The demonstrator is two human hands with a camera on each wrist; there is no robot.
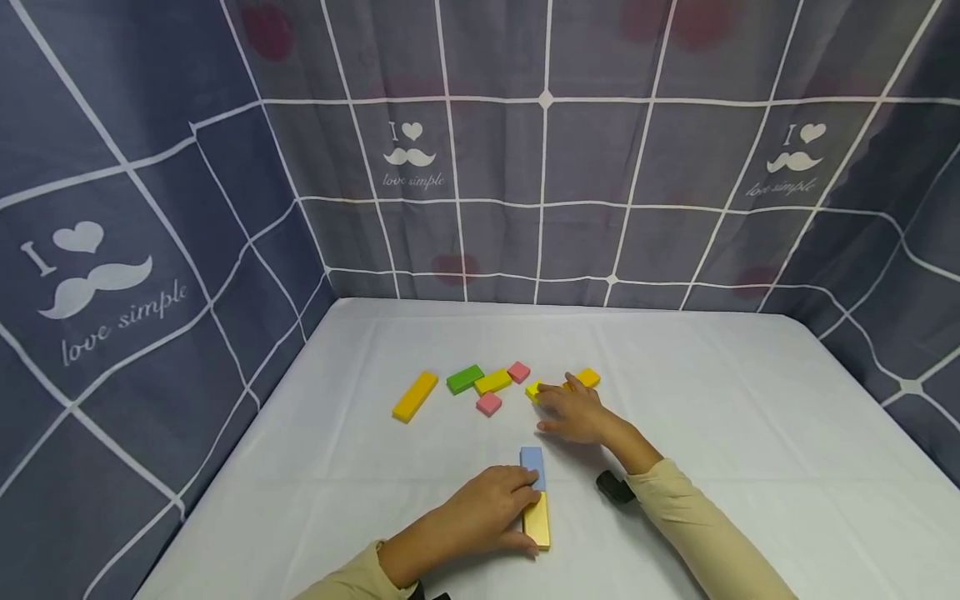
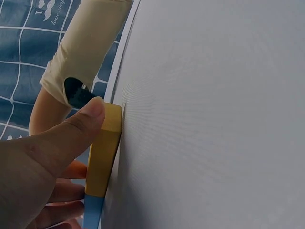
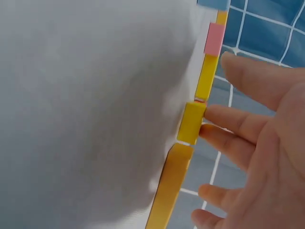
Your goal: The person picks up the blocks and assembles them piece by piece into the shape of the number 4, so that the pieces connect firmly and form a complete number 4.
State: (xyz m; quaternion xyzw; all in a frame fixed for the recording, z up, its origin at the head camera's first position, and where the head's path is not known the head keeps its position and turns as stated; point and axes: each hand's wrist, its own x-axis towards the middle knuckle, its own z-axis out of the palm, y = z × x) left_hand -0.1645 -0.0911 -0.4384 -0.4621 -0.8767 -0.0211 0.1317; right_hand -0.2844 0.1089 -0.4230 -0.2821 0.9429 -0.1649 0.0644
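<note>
In the head view my left hand [image 1: 486, 510] holds a yellow block [image 1: 537, 531] and a light blue block [image 1: 532, 459], lined up end to end on the table. The left wrist view has the thumb against the near end of the yellow block [image 2: 104, 152] and the fingers along its side toward the blue block [image 2: 93, 210]. My right hand [image 1: 576, 414] reaches farther out, fingers spread. Its fingertips are right at a small yellow block [image 3: 190, 123], while the thumb stands apart. Beside that lies an orange-yellow block [image 3: 171, 186], partly behind the hand in the head view.
Left of the right hand, a green block [image 1: 465, 379], a yellow block [image 1: 492, 382] and two pink blocks [image 1: 489, 404] lie loosely grouped. A long orange-yellow block [image 1: 415, 397] lies farther left. Grid-patterned curtains [image 1: 495, 150] border the white table [image 1: 337, 475].
</note>
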